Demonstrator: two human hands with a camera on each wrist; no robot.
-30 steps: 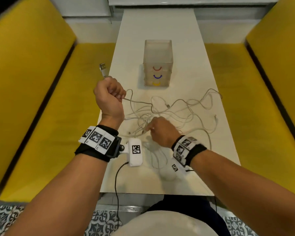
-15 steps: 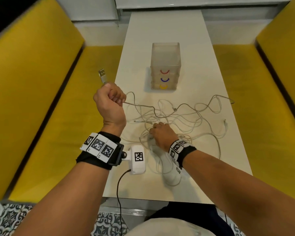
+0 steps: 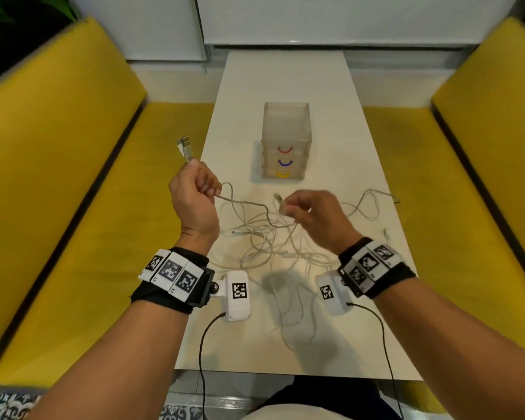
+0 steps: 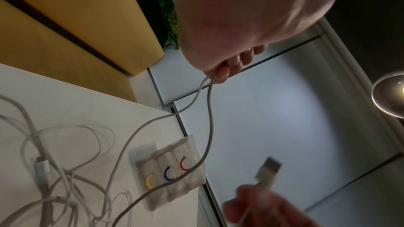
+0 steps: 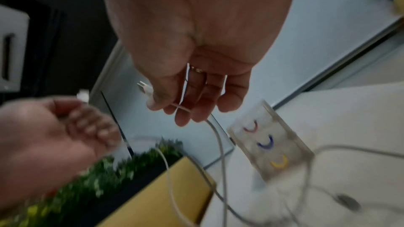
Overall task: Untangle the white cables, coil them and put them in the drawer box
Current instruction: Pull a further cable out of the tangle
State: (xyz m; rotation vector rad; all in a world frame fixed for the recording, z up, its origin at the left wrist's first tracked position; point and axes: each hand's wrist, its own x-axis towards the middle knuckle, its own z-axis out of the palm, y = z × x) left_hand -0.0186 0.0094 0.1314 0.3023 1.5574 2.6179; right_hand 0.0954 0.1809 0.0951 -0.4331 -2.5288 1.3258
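A tangle of white cables (image 3: pixel 267 241) lies on the white table (image 3: pixel 325 95) in front of me. My left hand (image 3: pixel 194 192) is raised at the table's left edge, fist closed round one cable, its USB plug (image 3: pixel 185 147) sticking up above the fist. My right hand (image 3: pixel 309 212) is lifted over the tangle and pinches another cable's plug end (image 3: pixel 281 204) between thumb and fingers (image 5: pixel 166 103). The clear drawer box (image 3: pixel 285 140) stands further back, with red, blue and yellow handles, all drawers closed. In the left wrist view, cable runs down from my left hand (image 4: pixel 220 72).
Yellow benches (image 3: pixel 73 177) flank the narrow table on both sides. One cable loop reaches the table's right edge (image 3: pixel 373 204). Another loop (image 3: pixel 294 313) lies near the front edge between my wrists.
My right hand has risen off the tangle, lifting a plug end up and away from me. My left hand still holds its cable, raised about as before.
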